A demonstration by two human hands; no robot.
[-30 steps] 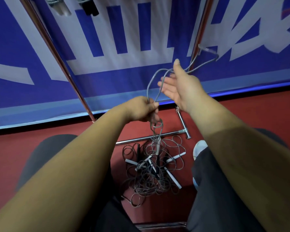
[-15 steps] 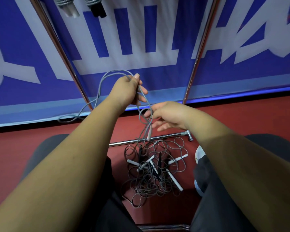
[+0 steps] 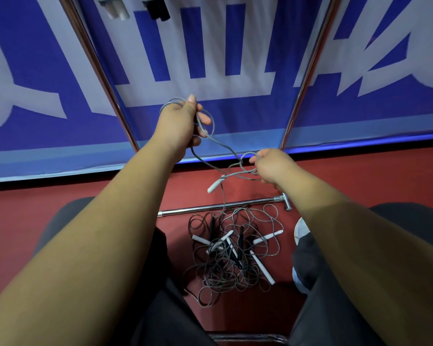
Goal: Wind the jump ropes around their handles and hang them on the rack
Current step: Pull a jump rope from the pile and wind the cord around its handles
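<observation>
- One thin grey jump rope [image 3: 220, 146] is held in the air between the two hands, in front of the rack. Its cord sags from the upper hand to the lower one and crosses itself in a loop there.
- Left hand [image 3: 179, 123]: raised, thumb up, fingers curled round several turns of the grey cord and clamped on it.
- Right hand [image 3: 270, 166]: lower and well apart from the left. Thumb and fingers pinch one small loop of the same cord.
- One white plastic handle [image 3: 215, 185] hangs free and tilted just below the span. A single strand runs down past it into the pile.
- One tangled pile of grey jump ropes [image 3: 231, 255] lies on the red floor [image 3: 85, 191] between the knees, just in front of the rack's low bar. Counted in it: at least five white handles and at least two black ones. The number of ropes cannot be told.
- Chrome metal rack [image 3: 223, 207]: one low horizontal bar with a T-joint at its right end, and two slanted uprights.
- Two wound ropes hang side by side at the top edge, both cropped: one white-handled bundle [image 3: 114, 10] and one black-handled bundle [image 3: 156, 10].
- Behind the rack: one blue banner with white lettering [image 3: 210, 46].
- Also in view: dark trousers [image 3: 160, 308] on two knees, and one white shoe [image 3: 301, 231] by the right knee.
</observation>
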